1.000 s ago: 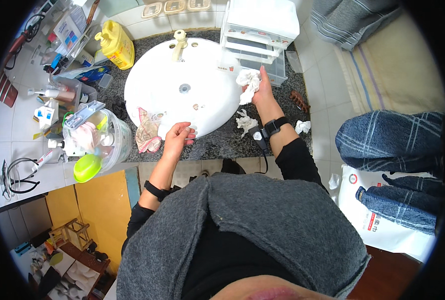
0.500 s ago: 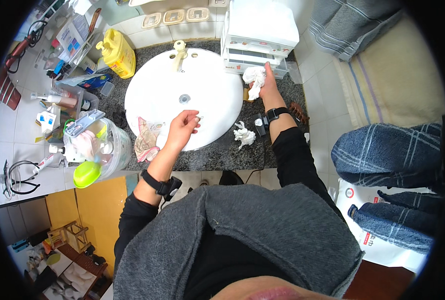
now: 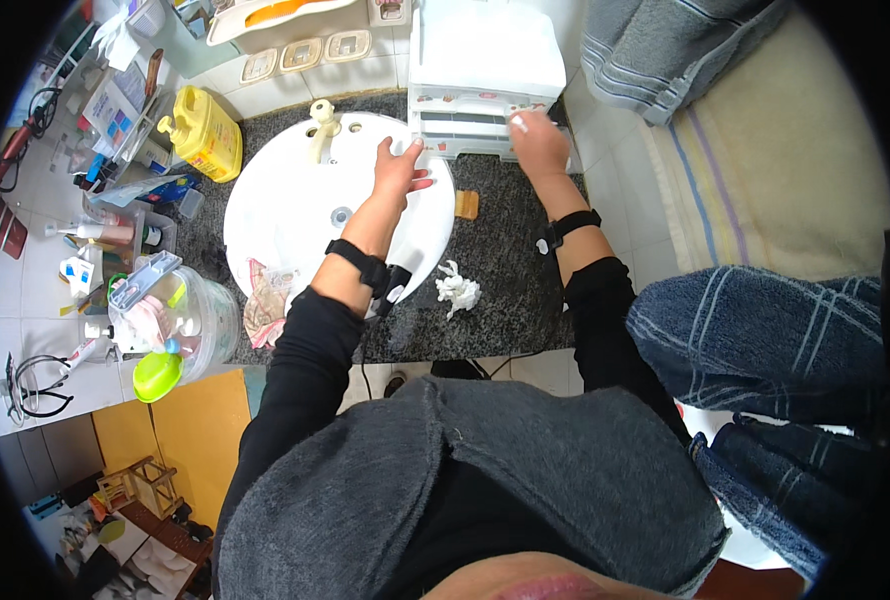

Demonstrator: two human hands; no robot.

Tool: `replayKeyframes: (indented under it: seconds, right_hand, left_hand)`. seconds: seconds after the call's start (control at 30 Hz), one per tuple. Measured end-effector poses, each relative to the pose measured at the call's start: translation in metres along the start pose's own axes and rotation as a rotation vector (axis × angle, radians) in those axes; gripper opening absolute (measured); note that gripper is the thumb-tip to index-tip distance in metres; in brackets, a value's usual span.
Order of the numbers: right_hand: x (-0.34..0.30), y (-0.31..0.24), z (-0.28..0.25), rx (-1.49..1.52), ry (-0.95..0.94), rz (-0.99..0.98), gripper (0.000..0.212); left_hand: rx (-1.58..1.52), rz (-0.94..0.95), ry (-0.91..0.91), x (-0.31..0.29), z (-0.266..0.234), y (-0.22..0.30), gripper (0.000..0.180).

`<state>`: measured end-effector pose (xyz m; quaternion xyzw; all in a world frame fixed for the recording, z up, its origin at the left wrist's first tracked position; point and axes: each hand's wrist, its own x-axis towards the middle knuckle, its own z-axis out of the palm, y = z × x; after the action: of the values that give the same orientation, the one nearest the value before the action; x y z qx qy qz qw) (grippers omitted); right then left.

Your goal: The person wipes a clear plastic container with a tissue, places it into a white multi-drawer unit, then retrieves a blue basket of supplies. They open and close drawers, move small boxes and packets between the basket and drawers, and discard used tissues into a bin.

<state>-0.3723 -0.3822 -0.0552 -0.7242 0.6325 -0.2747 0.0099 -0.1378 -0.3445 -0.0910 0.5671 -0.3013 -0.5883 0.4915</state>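
The boxy white plastic drawer unit with clear drawers [image 3: 487, 45] stands just beyond the right hand [image 3: 540, 148], whose fingers curl at its front right corner; whether they grip a drawer or the small white scrap [image 3: 518, 122] there, I cannot tell. The left hand [image 3: 395, 175], spread and empty, hovers over the oval white basin [image 3: 273, 185], so a one-sided pull could twist the unit. Nearer the body than either grip, the crumpled white tissue [image 3: 457, 288] lies loose and could get brushed off.
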Motion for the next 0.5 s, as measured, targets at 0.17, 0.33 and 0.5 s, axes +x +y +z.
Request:
replayKeyframes:
  seconds: [0.17,0.33,0.5]
  right_hand:
    - [0.037,-0.002,0.011,-0.298,-0.617,0.108,0.041]
    - [0.063,-0.022,0.029,-0.279,-0.897,-0.078,0.047]
    - [0.044,-0.034,0.027,-0.175,-0.720,-0.178,0.035]
  left_hand:
    - [-0.305,-0.074,-0.081,0.035,0.014,-0.012,0.060]
    - [-0.431,-0.033,0.008,0.044,0.012,-0.020,0.036]
    - [-0.483,-0.041,0.055,0.043,0.013,-0.021,0.030]
